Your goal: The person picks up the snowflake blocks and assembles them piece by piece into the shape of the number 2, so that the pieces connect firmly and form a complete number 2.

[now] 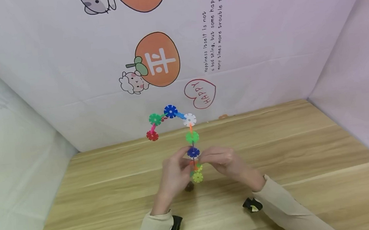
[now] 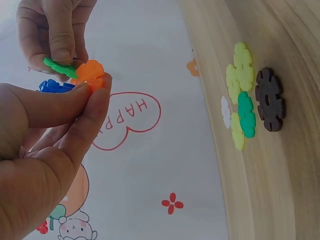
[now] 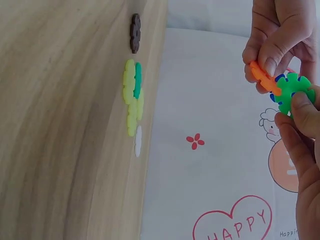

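Observation:
Both hands hold up a cane-shaped chain of snowflake discs in the head view, with a red disc (image 1: 152,135) at its hooked end and a white disc (image 1: 190,120) on its upright part. Between thumb and fingertips my left hand (image 1: 176,172) pinches an orange snowflake disc (image 2: 91,75). Facing it, my right hand (image 1: 226,161) pinches a bright green snowflake disc (image 3: 294,92). These two discs meet at their edges, and a blue disc (image 2: 56,86) shows close behind. Fingers partly cover the chain's lower end.
Loose discs lie on the wooden table (image 1: 119,197) below the hands: a brown disc (image 2: 270,100), a darker green disc (image 2: 246,114), a white disc (image 2: 226,112) and several yellow discs (image 1: 198,177). A printed cloth (image 1: 248,48) hangs behind the table.

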`<action>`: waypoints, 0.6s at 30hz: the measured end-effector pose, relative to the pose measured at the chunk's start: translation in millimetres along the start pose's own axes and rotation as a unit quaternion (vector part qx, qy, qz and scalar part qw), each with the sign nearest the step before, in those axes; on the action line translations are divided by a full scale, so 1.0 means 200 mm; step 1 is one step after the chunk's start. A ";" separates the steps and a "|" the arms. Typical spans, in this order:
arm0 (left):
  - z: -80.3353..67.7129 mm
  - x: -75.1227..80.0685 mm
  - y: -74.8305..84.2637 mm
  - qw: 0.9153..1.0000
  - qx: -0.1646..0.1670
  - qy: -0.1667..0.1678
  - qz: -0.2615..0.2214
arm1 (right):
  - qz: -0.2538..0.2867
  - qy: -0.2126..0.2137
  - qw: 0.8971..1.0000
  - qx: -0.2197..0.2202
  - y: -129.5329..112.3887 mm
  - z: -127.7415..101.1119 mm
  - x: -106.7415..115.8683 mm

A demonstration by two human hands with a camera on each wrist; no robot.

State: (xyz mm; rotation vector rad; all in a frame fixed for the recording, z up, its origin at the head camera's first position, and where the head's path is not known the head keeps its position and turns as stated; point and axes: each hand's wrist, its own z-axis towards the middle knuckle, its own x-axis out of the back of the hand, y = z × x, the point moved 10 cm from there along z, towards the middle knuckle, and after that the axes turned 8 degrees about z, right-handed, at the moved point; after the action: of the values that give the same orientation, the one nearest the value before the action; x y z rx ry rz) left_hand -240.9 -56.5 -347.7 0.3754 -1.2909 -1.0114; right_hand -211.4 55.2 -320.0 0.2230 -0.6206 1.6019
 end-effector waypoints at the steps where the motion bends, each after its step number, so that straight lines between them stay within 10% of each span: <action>1: 0.00 0.00 0.00 1.000 0.000 0.002 -0.001 | 0.000 -0.001 1.000 -0.002 0.00 0.00 0.00; 18: 0.00 0.08 0.03 0.998 -0.020 0.059 0.032 | 0.088 0.063 0.989 -0.101 0.10 0.00 0.04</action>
State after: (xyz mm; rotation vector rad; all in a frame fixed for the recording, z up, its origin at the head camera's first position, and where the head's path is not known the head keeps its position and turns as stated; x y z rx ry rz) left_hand -240.1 -65.4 -334.1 0.3565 -1.1679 -0.9467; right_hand -230.7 61.8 -322.0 -0.0854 -0.7154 1.6929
